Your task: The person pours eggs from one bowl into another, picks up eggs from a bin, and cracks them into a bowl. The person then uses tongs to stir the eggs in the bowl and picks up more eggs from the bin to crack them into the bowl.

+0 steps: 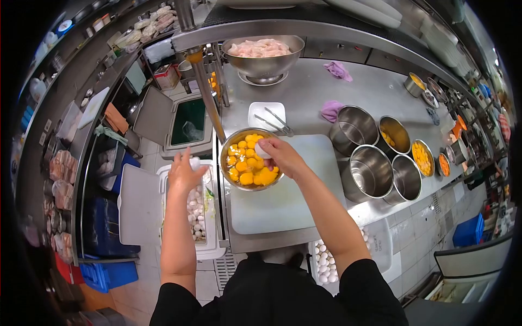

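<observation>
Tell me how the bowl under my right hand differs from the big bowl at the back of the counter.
The yolk bowl holds yellow yolks; the back bowl is heaped with pale pink pieces. The yolk bowl is smaller and lies under the right hand, which holds an egg; the back bowl is wider, raised on a base and untouched. Both are shiny steel.

Left hand [184,174]: arm extended straight toward 12 o'clock, palm down, fingers curled closed. Right hand [281,156]: forearm angled toward 10 o'clock, wrist bent downward, fingers pinched shut. Both forearms bare. Hands apart, right at 3 o'clock of left.
</observation>
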Action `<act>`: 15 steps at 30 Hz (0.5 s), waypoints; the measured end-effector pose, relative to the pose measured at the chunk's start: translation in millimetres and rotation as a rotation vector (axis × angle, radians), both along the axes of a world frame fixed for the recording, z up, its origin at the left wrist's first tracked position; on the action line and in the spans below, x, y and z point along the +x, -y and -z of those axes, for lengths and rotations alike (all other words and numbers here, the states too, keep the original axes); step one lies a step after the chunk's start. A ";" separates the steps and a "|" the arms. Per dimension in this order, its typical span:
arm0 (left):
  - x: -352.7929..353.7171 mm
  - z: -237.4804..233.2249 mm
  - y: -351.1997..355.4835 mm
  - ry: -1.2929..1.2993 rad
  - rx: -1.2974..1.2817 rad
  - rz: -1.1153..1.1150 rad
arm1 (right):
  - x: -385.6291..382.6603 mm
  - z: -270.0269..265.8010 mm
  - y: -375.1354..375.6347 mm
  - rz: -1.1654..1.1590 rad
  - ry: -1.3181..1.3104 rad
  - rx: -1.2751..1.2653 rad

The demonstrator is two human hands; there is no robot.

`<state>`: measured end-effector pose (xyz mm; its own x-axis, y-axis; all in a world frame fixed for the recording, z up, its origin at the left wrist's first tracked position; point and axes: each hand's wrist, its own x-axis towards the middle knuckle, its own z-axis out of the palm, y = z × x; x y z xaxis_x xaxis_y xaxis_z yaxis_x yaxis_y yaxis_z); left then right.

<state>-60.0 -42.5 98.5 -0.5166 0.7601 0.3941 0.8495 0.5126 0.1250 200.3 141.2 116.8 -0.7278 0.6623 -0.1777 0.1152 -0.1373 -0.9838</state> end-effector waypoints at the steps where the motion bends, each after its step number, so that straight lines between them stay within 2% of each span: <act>1: -3.8 -3.5 -1.3 0.142 0.073 0.028 | -4.6 3.6 -0.2 -0.050 -0.086 -0.174; 2: -2.0 -3.3 -6.6 0.142 0.076 0.024 | -7.4 8.1 0.9 -0.054 -0.085 -0.171; 4: 42.8 -31.8 -26.6 0.933 0.145 0.348 | -12.9 0.9 13.8 -0.016 -0.057 -0.177; 6: 75.7 -37.6 -46.7 1.040 0.134 0.583 | -20.5 1.5 14.2 -0.022 -0.026 -0.143; 8: 77.8 -37.1 -63.8 1.111 0.098 0.662 | -27.5 8.1 9.4 -0.014 0.004 -0.110; 10: 76.1 -31.9 -73.9 1.188 0.046 0.751 | -34.2 15.6 2.7 0.081 0.103 0.585; 11: 73.0 -29.4 -75.5 1.153 0.086 0.769 | -31.2 19.2 -1.4 0.089 0.110 0.580; 13: 68.4 -28.0 -75.9 1.136 0.098 0.763 | -27.4 -5.2 4.8 0.040 0.288 0.883; 14: 68.7 -29.0 -75.9 1.138 0.093 0.767 | -28.5 -17.4 8.4 0.045 0.291 0.880; 15: 69.5 -29.5 -76.8 1.063 0.197 0.806 | -31.2 -28.6 12.0 0.052 0.383 0.949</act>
<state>9.5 34.3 128.0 -0.0775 0.9720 0.2218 0.3495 -0.1818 0.9191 169.1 129.1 145.4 -0.6989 0.6800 0.2216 0.4606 0.6650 -0.5878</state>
